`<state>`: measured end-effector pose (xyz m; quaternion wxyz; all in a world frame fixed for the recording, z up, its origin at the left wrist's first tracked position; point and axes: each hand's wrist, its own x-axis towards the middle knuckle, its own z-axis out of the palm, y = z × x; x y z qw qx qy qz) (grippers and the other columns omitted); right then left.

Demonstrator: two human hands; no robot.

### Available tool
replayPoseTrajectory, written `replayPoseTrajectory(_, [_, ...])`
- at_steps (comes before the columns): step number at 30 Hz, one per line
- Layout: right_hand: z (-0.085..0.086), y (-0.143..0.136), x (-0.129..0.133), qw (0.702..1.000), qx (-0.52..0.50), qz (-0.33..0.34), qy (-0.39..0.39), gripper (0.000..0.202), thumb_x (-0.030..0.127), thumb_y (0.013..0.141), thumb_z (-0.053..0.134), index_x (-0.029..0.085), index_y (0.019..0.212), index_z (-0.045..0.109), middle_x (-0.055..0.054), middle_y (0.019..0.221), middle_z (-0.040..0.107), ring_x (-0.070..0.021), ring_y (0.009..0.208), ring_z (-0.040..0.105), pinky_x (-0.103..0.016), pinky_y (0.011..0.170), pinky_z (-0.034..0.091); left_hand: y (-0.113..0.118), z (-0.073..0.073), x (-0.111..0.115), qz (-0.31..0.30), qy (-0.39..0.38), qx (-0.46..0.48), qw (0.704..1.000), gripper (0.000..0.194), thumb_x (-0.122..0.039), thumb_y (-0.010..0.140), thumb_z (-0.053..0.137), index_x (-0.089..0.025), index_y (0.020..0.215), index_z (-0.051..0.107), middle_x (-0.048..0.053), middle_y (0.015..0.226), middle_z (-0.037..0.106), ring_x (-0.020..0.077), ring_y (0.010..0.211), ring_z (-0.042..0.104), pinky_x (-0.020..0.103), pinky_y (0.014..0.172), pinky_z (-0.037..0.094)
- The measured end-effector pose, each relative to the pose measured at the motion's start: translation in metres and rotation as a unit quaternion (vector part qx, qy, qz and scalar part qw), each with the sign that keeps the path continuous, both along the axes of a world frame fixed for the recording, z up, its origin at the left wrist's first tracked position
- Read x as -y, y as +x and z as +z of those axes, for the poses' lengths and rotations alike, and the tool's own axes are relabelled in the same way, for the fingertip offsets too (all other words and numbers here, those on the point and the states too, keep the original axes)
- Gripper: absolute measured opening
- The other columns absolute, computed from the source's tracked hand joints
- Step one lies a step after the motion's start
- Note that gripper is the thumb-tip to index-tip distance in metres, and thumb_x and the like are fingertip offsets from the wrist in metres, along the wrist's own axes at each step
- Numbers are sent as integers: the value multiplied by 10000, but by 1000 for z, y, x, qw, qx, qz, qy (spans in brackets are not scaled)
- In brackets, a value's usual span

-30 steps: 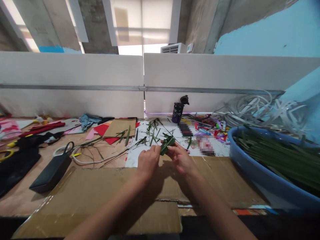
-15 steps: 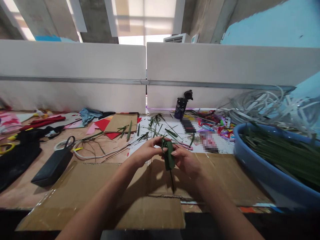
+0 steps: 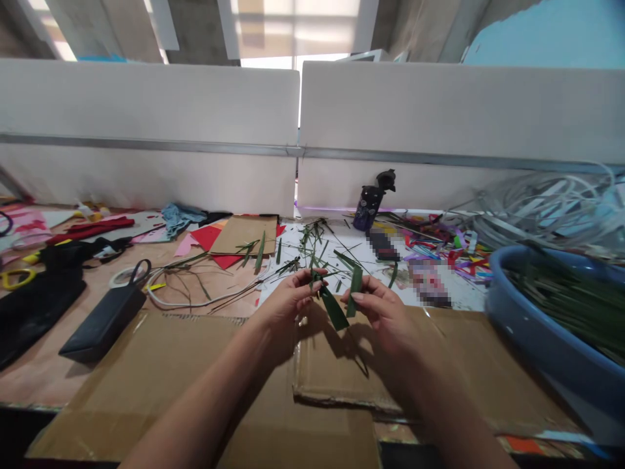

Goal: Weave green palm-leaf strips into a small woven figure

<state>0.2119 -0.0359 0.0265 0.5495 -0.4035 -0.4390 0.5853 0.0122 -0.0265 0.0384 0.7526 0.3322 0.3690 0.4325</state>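
My left hand (image 3: 299, 294) pinches a bundle of green leaf strips (image 3: 336, 311) near its top. One broad strip hangs down from these fingers toward the right, and a thin stem trails below it. Just to the right, my right hand (image 3: 381, 305) grips a separate-looking short leaf piece (image 3: 355, 290) between thumb and fingers, held nearly upright. Whether the two pieces join behind the fingers cannot be made out. Both hands are above the flat cardboard (image 3: 342, 374).
A blue basin (image 3: 508, 312) full of long green leaves stands at the right. Leaf scraps (image 3: 312, 238) litter white paper behind my hands, near a dark bottle (image 3: 368, 208) with its lid up. On the left lie a black case (image 3: 105, 319) and yellow-handled scissors (image 3: 18, 279).
My right hand has moved right, away from my left, drawing a leaf piece apart from the bundle. The broad strip now hangs slanted. The whole view has shifted slightly.
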Motion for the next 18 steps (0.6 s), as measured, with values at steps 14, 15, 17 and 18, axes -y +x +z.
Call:
replayPoseTrajectory(14, [4,5,1,999,-5,15,-46,256,372,794,866,253,821,641,28,692,583,-154,623,516,-285,581,437,4,-17,-9,-2,-2,8,1000,390,-260,864,847,-258,1243,755,46,1019,736,118,802,679,256,813,551])
replayPoseTrajectory(15, [2,5,1,999,1,16,-41,258,376,795,870,250,808,645,23,696,596,-153,626,526,-284,581,447,5,-17,-8,-6,3,10,1000,386,-251,860,850,-259,1236,759,49,1051,742,119,829,683,254,830,550])
replayPoseTrajectory(17, [-4,3,1,999,14,16,-42,283,404,803,870,245,771,637,17,691,604,-150,610,536,-284,561,459,6,-17,-6,-8,14,17,1000,355,-238,856,854,-253,1201,769,49,1080,745,115,860,681,250,864,547])
replayPoseTrajectory(18, [-6,2,1,998,17,17,-49,302,427,807,867,246,763,629,19,683,599,-148,588,533,-286,539,457,7,-17,-6,-8,15,20,1000,336,-237,857,855,-249,1182,772,45,1071,746,111,858,678,250,876,546])
